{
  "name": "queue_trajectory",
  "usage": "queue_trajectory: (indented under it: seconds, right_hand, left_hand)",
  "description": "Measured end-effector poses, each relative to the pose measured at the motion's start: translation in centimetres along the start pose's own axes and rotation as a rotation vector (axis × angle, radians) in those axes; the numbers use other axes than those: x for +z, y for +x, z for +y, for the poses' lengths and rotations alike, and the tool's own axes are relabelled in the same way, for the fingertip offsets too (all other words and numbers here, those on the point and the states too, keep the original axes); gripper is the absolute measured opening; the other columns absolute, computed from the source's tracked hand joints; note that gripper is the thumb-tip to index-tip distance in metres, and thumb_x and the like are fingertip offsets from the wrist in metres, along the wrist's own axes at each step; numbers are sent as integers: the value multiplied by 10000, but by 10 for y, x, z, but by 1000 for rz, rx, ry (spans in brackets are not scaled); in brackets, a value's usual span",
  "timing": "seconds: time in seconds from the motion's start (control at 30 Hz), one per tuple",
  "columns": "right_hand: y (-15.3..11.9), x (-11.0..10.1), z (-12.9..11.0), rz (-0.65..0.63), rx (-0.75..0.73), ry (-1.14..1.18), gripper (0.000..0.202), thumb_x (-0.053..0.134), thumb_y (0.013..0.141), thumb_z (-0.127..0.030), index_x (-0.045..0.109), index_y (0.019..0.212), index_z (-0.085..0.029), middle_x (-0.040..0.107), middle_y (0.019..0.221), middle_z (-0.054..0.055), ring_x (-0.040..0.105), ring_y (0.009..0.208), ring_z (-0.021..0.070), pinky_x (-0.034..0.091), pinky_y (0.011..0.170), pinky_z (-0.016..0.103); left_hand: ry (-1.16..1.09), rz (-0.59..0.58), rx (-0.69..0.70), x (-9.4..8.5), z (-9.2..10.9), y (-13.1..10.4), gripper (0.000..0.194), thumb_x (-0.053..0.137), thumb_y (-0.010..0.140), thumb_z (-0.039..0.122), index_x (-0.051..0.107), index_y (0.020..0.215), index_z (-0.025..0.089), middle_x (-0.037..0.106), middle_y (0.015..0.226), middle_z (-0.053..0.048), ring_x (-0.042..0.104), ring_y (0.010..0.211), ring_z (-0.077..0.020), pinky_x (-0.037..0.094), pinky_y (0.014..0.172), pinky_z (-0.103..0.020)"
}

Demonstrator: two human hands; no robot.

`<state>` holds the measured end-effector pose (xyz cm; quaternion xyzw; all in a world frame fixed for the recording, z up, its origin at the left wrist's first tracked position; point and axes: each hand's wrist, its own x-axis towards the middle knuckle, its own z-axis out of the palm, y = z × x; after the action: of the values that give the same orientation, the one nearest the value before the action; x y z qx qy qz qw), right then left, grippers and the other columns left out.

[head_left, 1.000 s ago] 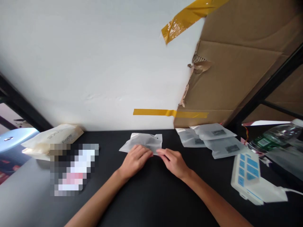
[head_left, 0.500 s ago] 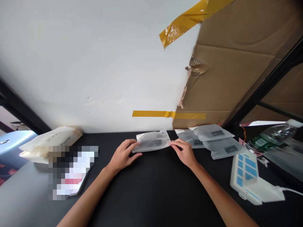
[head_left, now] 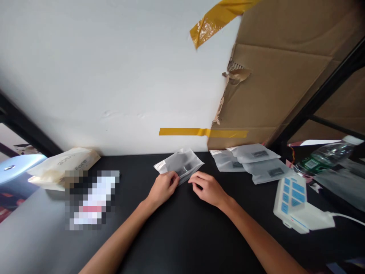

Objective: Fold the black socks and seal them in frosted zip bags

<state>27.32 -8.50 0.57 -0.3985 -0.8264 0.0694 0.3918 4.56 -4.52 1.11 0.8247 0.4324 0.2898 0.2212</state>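
Note:
A frosted translucent plastic bag [head_left: 179, 161] lies tilted on the black table, with a small dark item and a white label showing through it. My left hand [head_left: 164, 186] pinches its near edge between thumb and fingers. At the near right edge of that bag is my right hand [head_left: 208, 188], its fingers curled and the thumb and fingertips pressed together on the edge. The exact contact under the right fingertips is partly hidden.
Several similar bags [head_left: 258, 154] overlap at the back right. Near them are a white power strip [head_left: 291, 201] with a plugged-in charger and a clear bottle [head_left: 327, 156]. On the left are a paper bag [head_left: 65, 167] and a blurred-out phone [head_left: 95, 198]. A white panel and cardboard stand behind.
The bag has turned, its right end swinging toward the back. My left hand moved right and nearer along its edge; my right hand shifted left and curled its fingers.

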Motion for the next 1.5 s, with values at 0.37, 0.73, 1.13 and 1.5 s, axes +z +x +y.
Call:
queue_trajectory:
  seconds: [0.37,0.73,1.13,1.5]
  right_hand:
    - [17,5,-3,-36,916,940,501,754,783,-496,590,1152,-200,723,970,45,611,433,98,426,322,193]
    - [12,4,-3,-48,958,907,405,897,595,-453,658,736,-158,582,574,-35,466,445,81,292,362,187]
    - [16,-12,2,528,807,814,458,629,875,-595,689,1116,-211,755,1092,100,728,963,277,607,748,383]
    - [18,-21,-9,-9,801,879,633,586,902,-613,560,1387,-206,734,1074,89,325,394,44,359,372,235]
  left_hand:
    - [-316,27,94,32,48,-21,273,420,1041,352,551,864,190,568,679,14,500,578,-116,388,576,-230]
    - [-39,335,-47,-4,7,-5,288,618,934,467,659,1011,193,566,779,1,520,644,-142,425,613,-261]
    - [-981,404,-412,-44,-44,6,480,606,889,616,692,946,148,707,805,-54,674,737,-207,568,674,-316]
    - [-1301,80,-561,-33,-8,-4,374,821,765,477,709,897,146,737,721,-47,668,552,-165,574,536,-272]
